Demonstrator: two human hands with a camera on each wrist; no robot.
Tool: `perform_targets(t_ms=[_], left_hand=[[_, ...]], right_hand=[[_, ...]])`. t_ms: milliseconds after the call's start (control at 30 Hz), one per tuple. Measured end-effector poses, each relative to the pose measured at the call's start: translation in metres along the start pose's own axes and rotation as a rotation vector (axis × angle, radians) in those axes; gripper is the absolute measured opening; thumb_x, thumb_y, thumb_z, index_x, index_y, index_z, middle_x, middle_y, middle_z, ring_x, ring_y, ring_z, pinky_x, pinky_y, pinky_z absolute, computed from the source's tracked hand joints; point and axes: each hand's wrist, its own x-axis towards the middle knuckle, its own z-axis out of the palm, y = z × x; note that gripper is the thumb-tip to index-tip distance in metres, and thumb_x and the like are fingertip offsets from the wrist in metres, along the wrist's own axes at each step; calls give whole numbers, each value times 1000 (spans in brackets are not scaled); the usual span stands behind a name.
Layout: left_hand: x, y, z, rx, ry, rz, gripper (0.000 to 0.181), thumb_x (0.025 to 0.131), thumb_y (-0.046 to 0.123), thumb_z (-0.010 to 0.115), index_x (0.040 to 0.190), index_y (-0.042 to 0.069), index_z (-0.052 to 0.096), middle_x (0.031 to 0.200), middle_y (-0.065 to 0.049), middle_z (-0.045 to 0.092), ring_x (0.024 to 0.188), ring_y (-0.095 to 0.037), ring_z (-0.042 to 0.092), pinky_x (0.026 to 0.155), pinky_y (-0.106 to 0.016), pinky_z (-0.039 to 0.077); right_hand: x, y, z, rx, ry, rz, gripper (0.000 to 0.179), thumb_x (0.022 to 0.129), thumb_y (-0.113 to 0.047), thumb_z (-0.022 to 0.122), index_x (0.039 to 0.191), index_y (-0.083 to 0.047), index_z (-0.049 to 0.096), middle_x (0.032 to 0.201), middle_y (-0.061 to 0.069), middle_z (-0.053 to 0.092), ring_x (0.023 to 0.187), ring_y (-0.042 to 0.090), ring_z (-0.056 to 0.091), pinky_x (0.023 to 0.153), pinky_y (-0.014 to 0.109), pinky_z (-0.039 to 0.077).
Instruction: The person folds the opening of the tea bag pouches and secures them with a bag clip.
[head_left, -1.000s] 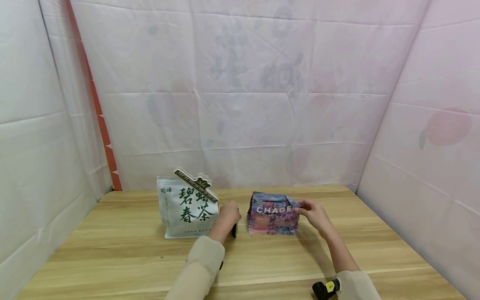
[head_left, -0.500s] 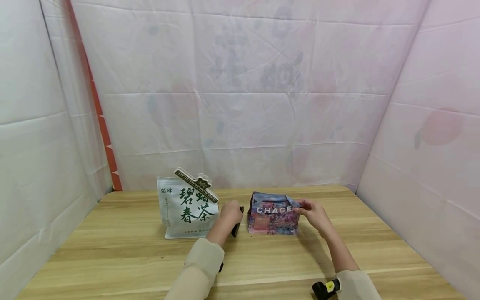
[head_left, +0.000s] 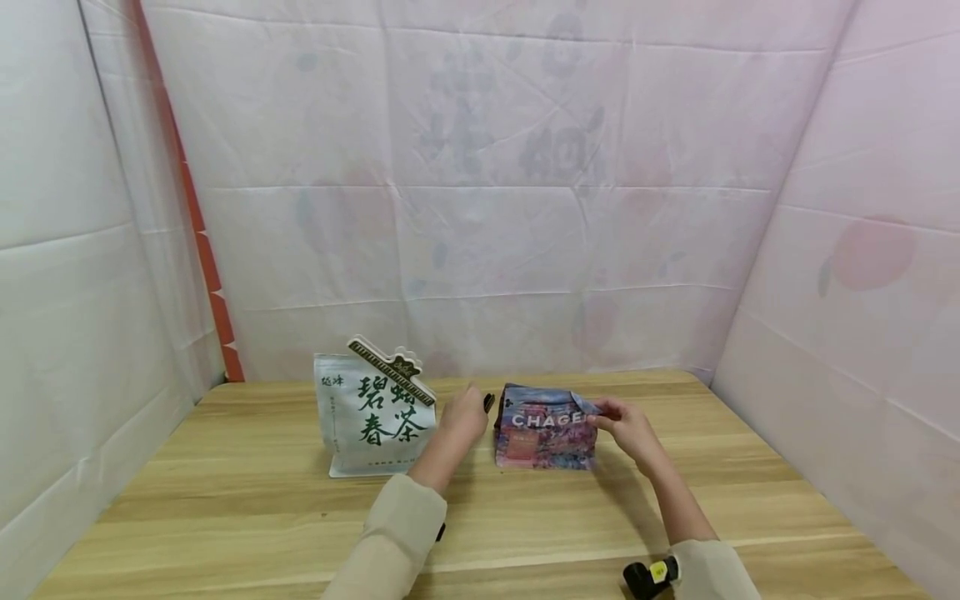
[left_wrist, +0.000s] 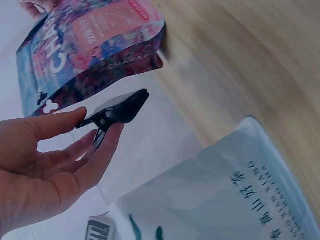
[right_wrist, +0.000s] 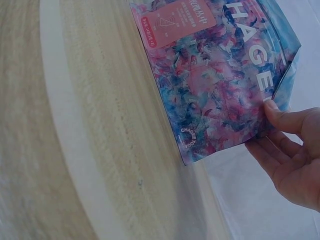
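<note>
My left hand (head_left: 462,417) pinches a black clip (left_wrist: 120,109) by its handles, thumb on one side and fingers on the other. It is held above the table, between the two bags. A blue and pink tea bag (head_left: 543,433) printed CHAGEE stands to the right, its top folded over. At that bag's upper right corner, my right hand (head_left: 628,425) pinches the folded edge between thumb and fingers, as the right wrist view (right_wrist: 295,155) also shows. Left of my left hand, a pale green tea bag (head_left: 360,433) with dark green characters stands upright.
A large cream and black clip (head_left: 393,367) sits slanted across the top right corner of the pale bag. The wooden table (head_left: 247,517) runs back to a white printed cloth (head_left: 480,250), with cloth walls on both sides.
My left hand has lifted slightly, raising the black clip and turning it toward the CHAGEE bag. The right hand keeps its hold on the folded corner, and both bags stay put.
</note>
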Motion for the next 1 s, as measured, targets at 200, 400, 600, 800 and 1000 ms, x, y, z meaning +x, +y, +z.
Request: perform_targets(t_ms=[200,400,600,800,1000], left_hand=[[-2,5,-10,3,114,97,23,80,-7,62,103,-1,57,85,-18,60,78,-32,60,64,-38,50],[0,11,-19,14,183,128,23,81,-6,63,103,-5,55,81,-18,57,79,-32,59,66,-36,51],[3,16,-26,38,256,164,20,86,3,62,101,-8,55,85,-16,58,85,-31,58,75,-35,49],[7,19,-35,-15,278,223,23,88,11,62,109,1,60,97,-13,60,94,-28,54,80,-35,45],[11,24,-46,-190,212,229,33,88,16,63,119,6,60,111,-12,60,103,-26,54,81,-37,46]], right_hand=[[1,-2,2,13,2,1,22,89,-7,59,107,6,60,94,9,62,88,20,56,86,51,41],[-2,-5,5,19,2,-28,22,88,-5,60,106,8,59,93,11,62,87,21,57,85,50,42],[-3,-7,6,22,-6,-28,21,89,-4,59,106,8,59,92,11,61,86,21,57,85,50,43],[-4,-9,9,25,-8,-27,20,88,-4,59,105,8,59,92,11,61,86,22,57,85,50,43],[-1,-12,14,22,-15,-42,21,88,-4,59,106,8,59,93,11,62,86,22,57,84,49,44]])
